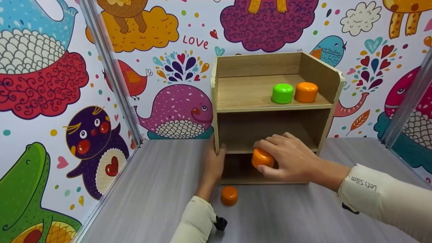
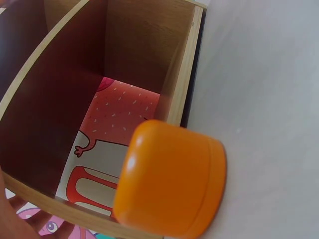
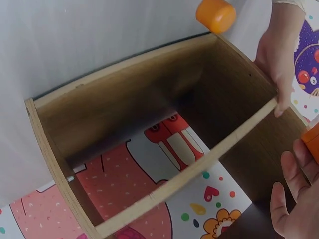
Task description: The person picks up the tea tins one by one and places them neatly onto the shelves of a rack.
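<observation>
A small three-level wooden shelf (image 1: pixel 256 108) stands on the table. My left hand (image 1: pixel 213 163) holds its left side panel, the thumb at the front edge and the fingers along the outside. My right hand (image 1: pixel 292 158) grips an orange rounded cylinder (image 1: pixel 262 158) in front of the lower levels, tilted and off the shelf boards. A second orange cylinder (image 1: pixel 229 195) sits on the table before the shelf's lower left corner; it looms large in the left wrist view. On the top level, a green cylinder (image 1: pixel 282 93) stands beside another orange one (image 1: pixel 306 92).
The grey table (image 1: pixel 168 202) runs around the shelf. Printed cartoon panels (image 1: pixel 175 111) wall it in at the back and sides, with metal posts (image 1: pixel 114 77) at the corners. In the wrist views, the shelf's lower levels have no back panel, and the printed wall shows through.
</observation>
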A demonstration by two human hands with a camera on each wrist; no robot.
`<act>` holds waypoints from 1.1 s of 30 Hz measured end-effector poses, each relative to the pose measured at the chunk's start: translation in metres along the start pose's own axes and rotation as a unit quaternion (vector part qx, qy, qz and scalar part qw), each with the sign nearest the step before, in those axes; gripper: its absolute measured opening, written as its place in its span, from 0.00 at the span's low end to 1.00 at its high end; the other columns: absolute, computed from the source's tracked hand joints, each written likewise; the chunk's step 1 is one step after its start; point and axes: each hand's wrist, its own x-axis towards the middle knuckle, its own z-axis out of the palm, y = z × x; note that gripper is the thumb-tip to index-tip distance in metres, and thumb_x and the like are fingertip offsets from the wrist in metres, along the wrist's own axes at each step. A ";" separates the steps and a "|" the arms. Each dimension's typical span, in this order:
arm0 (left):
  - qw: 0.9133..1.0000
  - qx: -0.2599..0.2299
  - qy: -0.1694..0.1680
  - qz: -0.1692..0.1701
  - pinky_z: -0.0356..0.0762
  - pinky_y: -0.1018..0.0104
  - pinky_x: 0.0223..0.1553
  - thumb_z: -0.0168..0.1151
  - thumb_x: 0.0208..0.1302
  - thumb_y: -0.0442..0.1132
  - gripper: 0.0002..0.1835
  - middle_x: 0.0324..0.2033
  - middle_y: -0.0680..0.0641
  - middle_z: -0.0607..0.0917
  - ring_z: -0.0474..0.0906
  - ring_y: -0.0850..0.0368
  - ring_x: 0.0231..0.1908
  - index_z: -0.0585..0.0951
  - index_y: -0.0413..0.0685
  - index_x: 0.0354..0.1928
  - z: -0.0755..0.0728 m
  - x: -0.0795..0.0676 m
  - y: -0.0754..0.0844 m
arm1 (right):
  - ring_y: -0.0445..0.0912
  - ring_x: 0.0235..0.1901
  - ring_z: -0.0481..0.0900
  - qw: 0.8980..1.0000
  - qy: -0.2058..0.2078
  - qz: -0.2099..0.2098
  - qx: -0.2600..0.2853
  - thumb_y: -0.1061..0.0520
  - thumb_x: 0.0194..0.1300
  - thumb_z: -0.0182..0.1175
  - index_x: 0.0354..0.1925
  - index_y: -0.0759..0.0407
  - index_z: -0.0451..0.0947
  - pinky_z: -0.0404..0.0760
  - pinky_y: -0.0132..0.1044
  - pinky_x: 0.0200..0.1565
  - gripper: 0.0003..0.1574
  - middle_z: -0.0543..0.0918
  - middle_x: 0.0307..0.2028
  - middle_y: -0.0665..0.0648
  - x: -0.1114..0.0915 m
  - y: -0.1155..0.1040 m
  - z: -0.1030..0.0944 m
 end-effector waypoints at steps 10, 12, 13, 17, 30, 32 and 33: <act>1.000 0.014 -0.005 -0.014 0.60 0.52 0.65 0.48 0.67 0.56 0.30 0.66 0.59 0.64 0.63 0.60 0.63 0.54 0.73 0.70 -0.002 -0.001 0.001 | 0.41 0.34 0.71 1.000 0.011 -0.006 -0.002 0.34 0.56 0.55 0.52 0.44 0.72 0.65 0.38 0.36 0.29 0.78 0.37 0.46 0.011 0.011 -0.017; 1.000 0.014 -0.004 -0.012 0.60 0.53 0.64 0.48 0.67 0.56 0.30 0.66 0.59 0.64 0.63 0.61 0.63 0.55 0.74 0.70 -0.002 -0.001 0.001 | 0.41 0.35 0.72 1.000 0.007 -0.002 -0.001 0.34 0.57 0.55 0.53 0.44 0.72 0.66 0.38 0.37 0.29 0.78 0.38 0.46 0.013 0.013 -0.020; 1.000 0.014 -0.003 -0.010 0.60 0.53 0.64 0.48 0.67 0.55 0.30 0.66 0.59 0.64 0.63 0.61 0.63 0.55 0.74 0.69 -0.002 -0.001 0.002 | 0.42 0.36 0.72 1.000 0.006 0.000 0.000 0.34 0.57 0.55 0.53 0.44 0.72 0.66 0.38 0.37 0.29 0.79 0.39 0.46 0.014 0.014 -0.022; 1.000 0.016 0.001 -0.006 0.60 0.55 0.64 0.49 0.67 0.54 0.29 0.66 0.61 0.65 0.63 0.63 0.63 0.55 0.76 0.69 -0.001 -0.001 0.002 | 0.42 0.37 0.73 1.000 0.007 0.006 0.002 0.35 0.57 0.55 0.54 0.44 0.72 0.67 0.38 0.38 0.29 0.80 0.40 0.47 0.019 0.017 -0.030; 1.000 -0.015 -0.005 0.008 0.59 0.51 0.65 0.51 0.67 0.50 0.31 0.65 0.60 0.65 0.63 0.61 0.63 0.55 0.75 0.69 -0.001 0.001 0.004 | 0.42 0.30 0.72 1.000 0.013 0.023 0.001 0.35 0.56 0.56 0.53 0.43 0.71 0.69 0.34 0.29 0.29 0.77 0.34 0.47 0.034 0.026 -0.046; 1.000 -0.020 -0.008 0.001 0.57 0.51 0.66 0.51 0.67 0.50 0.31 0.66 0.62 0.63 0.61 0.62 0.64 0.53 0.78 0.69 -0.001 0.001 0.003 | 0.41 0.27 0.71 1.000 0.019 0.017 0.000 0.35 0.56 0.56 0.52 0.43 0.71 0.68 0.33 0.27 0.28 0.76 0.32 0.46 0.037 0.027 -0.048; 1.000 -0.022 -0.009 -0.003 0.56 0.51 0.66 0.50 0.67 0.50 0.32 0.66 0.62 0.62 0.60 0.62 0.64 0.52 0.79 0.69 0.000 0.000 0.003 | 0.40 0.26 0.70 1.000 0.022 0.014 0.000 0.36 0.56 0.56 0.52 0.43 0.71 0.67 0.32 0.27 0.27 0.75 0.32 0.46 0.038 0.027 -0.049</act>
